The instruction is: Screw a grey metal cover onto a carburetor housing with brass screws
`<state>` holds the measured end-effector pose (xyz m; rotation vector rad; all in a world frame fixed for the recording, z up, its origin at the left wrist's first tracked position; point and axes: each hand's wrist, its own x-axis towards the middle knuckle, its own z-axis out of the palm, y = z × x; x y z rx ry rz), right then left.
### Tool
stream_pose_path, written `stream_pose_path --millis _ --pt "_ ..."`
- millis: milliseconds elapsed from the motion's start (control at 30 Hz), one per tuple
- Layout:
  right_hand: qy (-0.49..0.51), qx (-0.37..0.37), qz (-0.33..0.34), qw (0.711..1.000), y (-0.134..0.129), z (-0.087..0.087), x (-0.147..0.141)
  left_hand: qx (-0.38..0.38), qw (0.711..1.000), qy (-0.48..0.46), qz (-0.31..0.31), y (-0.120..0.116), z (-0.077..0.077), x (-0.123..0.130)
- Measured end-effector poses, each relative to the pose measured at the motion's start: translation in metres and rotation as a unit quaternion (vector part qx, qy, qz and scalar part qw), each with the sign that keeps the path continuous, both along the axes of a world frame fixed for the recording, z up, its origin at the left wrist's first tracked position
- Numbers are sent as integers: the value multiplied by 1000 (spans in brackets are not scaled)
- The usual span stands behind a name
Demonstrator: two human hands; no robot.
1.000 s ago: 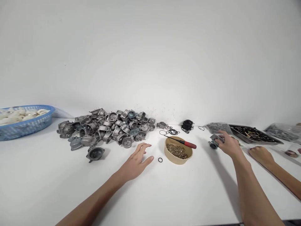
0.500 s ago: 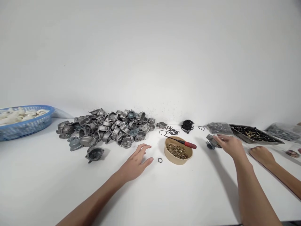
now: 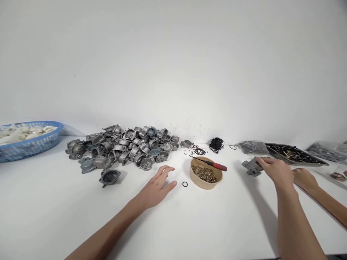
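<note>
My left hand (image 3: 157, 189) rests over the white table with fingers stretched apart, holding nothing. Just right of its thumb lies a small black O-ring (image 3: 184, 184). Off to the right, my right hand (image 3: 278, 171) grips a grey cast-metal housing (image 3: 252, 167); some fingers are hidden behind the hand. Between my hands stands a tan bowl (image 3: 202, 185) holding brass-coloured screws (image 3: 204, 174). Across its rim lies a screwdriver (image 3: 219, 166) with a red and black handle. A single metal housing (image 3: 109, 177) sits apart, left of my left hand.
A pile of metal housings (image 3: 132, 146) spreads at the back left, beside a blue basket (image 3: 51, 139) of white parts. Black rings (image 3: 216, 143) lie near the wall. At right are a bag of parts (image 3: 252, 147), a screw tray (image 3: 298, 155) and another person's hand (image 3: 306, 180).
My right hand has moved a little to the right with the housing, which is now turned differently. My left hand has stayed where it was.
</note>
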<state>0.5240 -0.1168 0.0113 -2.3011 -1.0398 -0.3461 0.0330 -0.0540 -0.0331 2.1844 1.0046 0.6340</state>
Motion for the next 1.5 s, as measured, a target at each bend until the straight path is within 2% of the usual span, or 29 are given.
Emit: stream_pose_path --millis 267,333,400,467,500,567,667,700,733,833,933,1167,1367,1500 --pt "-26 50 40 998 3 -1 6 -13 1000 16 8 0 -1 1" --pt "-55 87 58 993 3 3 5 -11 1000 14 8 0 -1 1" --pt "-106 161 69 979 6 7 -7 -3 1000 8 7 0 -1 1" --pt "-155 243 76 954 11 9 -34 2 1000 8 4 0 -1 1" --pt "-174 269 100 942 14 7 -54 2 1000 11 -1 1 -1 0" --pt "-203 271 186 922 19 0 -105 6 999 27 -19 1 -1 0" --pt "-233 191 390 870 19 -22 -191 45 996 55 -54 2 -1 0" --pt "-228 148 474 837 16 -31 -216 63 994 59 -63 2 -1 -1" --pt "-216 108 523 817 14 -39 -237 79 992 60 -71 3 -2 -1" --pt "-170 -4 526 833 8 -60 -270 106 989 60 -88 4 -2 -1" --pt "-139 -82 494 854 8 -68 -271 115 987 65 -97 4 -2 -2" --pt "-81 -113 462 876 9 -64 -266 108 986 78 -102 2 0 -1" --pt "-80 -126 473 868 10 -66 -265 114 985 75 -109 3 -2 -2" --pt "-62 -89 506 856 9 -63 -263 110 987 72 -90 3 -3 -1"
